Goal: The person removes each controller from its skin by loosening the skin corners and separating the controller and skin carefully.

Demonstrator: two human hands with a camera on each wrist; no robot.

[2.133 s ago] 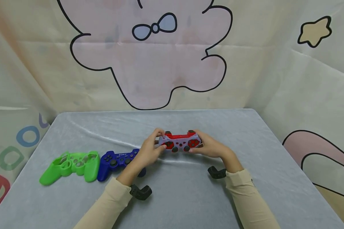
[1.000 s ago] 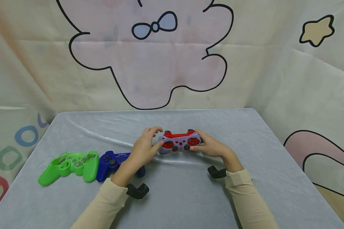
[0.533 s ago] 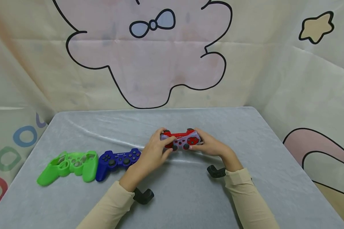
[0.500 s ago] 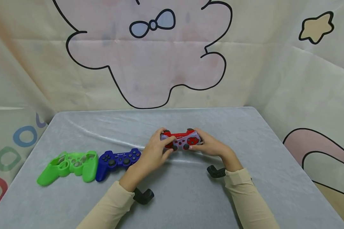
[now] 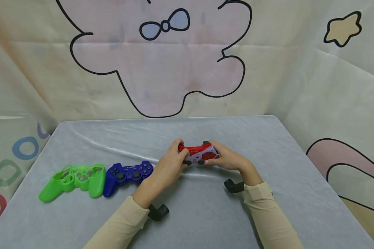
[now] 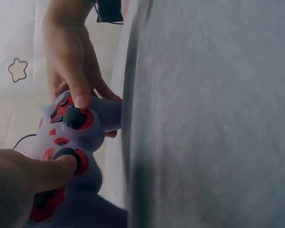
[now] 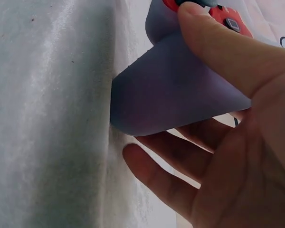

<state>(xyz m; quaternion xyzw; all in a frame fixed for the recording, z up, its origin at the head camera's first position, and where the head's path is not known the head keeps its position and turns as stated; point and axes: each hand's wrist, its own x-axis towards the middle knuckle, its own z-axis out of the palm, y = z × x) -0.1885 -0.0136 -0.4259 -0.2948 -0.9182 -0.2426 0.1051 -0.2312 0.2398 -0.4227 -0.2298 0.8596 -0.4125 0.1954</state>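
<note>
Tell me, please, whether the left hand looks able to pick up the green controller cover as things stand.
Probably not at once: the left hand holds the red controller. If freed, it could likely pass over the blue controller, and nothing lies on the green cover.

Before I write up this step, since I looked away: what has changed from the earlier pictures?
The left grip drew back left, then moved right and now holds the red controller farther in. Its lilac cover looks pulled down at the left, baring the SONY lettering. The right grip stayed on the right end; the green cover and blue controller stayed put.
</note>
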